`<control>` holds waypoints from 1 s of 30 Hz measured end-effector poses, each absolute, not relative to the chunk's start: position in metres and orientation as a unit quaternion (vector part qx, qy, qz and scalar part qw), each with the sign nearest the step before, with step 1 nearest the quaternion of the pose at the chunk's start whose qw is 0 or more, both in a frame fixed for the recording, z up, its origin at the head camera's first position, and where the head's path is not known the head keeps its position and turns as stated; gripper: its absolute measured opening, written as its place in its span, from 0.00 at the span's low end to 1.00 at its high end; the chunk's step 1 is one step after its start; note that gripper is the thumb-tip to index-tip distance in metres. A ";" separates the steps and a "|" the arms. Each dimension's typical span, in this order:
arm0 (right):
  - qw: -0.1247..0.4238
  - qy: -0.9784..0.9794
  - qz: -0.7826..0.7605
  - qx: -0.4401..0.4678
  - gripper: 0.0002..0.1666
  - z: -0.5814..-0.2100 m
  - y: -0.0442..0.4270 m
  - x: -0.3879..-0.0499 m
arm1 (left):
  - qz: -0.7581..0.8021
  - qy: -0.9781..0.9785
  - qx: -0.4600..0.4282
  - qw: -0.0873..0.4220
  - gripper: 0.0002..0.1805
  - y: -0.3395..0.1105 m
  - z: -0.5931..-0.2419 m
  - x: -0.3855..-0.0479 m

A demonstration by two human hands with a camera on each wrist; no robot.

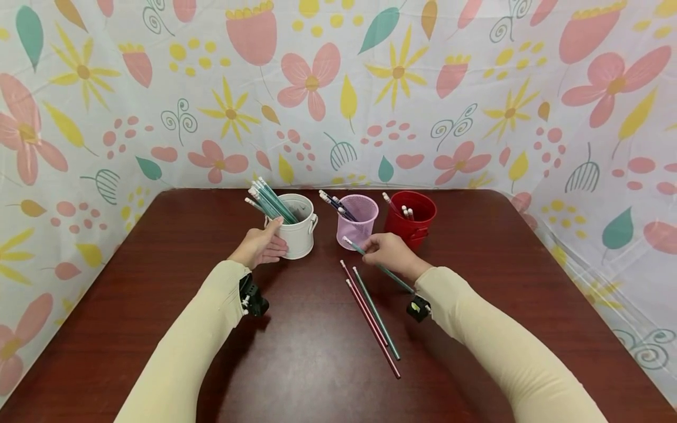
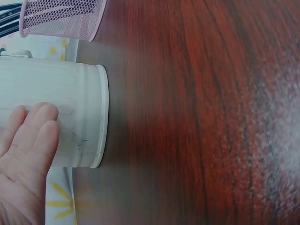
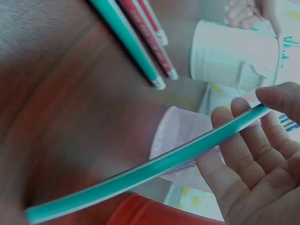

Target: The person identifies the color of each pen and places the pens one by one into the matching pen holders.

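My right hand (image 1: 391, 252) pinches a green pencil (image 3: 164, 161) between thumb and fingers, near its eraser end. The pencil slants over the table in front of the mesh cup (image 1: 346, 236). My left hand (image 1: 261, 244) rests against the side of the white bucket (image 1: 298, 242), fingers fairly straight and thumb up near the rim. Several green pencils (image 1: 271, 201) lean in that bucket, erasers up. On the table lie one green pencil (image 1: 376, 314) and two red pencils (image 1: 372, 323), side by side with erasers toward the cups.
Dark blue pencils (image 1: 338, 205) stand in the lavender mesh cup. Right of it, a red bucket (image 1: 425, 214) holds several pencils with white erasers (image 1: 407, 211). All three containers stand in a row on the brown table (image 1: 502, 264), with a flowered cloth (image 1: 338, 88) behind.
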State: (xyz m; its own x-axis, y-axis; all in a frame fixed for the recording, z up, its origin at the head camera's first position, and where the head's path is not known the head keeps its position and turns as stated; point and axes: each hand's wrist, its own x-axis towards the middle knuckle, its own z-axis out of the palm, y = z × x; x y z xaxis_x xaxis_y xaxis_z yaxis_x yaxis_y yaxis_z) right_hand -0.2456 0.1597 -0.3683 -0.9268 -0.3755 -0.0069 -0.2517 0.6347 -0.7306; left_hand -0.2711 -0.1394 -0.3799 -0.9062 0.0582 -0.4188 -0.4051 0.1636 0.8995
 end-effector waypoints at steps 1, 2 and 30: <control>0.067 0.902 -0.389 -0.177 0.10 -0.365 0.160 -0.245 | 0.635 0.741 -0.116 0.182 0.37 -0.139 -0.380 -0.271; 0.056 0.902 -0.390 -0.177 0.09 -0.363 0.161 -0.245 | 0.635 0.742 -0.115 0.182 0.37 -0.139 -0.380 -0.271; -0.066 0.862 -0.467 -0.189 0.17 -0.326 0.161 -0.242 | 0.630 0.746 -0.113 0.182 0.39 -0.139 -0.381 -0.270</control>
